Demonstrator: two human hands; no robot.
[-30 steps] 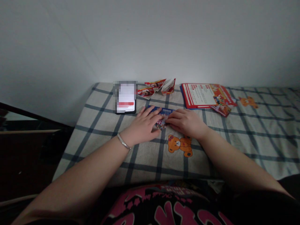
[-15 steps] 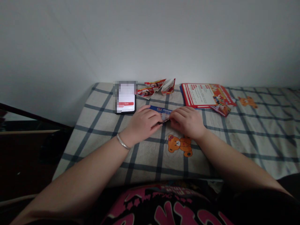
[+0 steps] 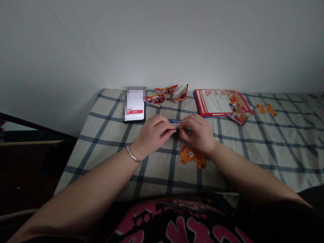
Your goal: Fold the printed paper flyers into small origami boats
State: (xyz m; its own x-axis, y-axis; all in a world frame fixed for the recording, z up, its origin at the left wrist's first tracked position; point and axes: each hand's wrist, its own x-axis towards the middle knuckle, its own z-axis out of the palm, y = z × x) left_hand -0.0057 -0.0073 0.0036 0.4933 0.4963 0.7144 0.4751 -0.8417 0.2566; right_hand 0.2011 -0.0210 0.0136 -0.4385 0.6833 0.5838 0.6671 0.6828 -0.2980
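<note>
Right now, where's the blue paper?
Head view, near the centre: the blue paper is between the left hand and the right hand, fingers on its near edge, beyond the nearer orange bear print.

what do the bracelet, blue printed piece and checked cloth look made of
Bracelet: probably metal, polished; silvery with a bright sheen.
Blue printed piece: perhaps paper or card, finish unclear; pale print, mostly hidden.
Checked cloth: seemingly woven fabric, matte; creased, without highlights.
</note>
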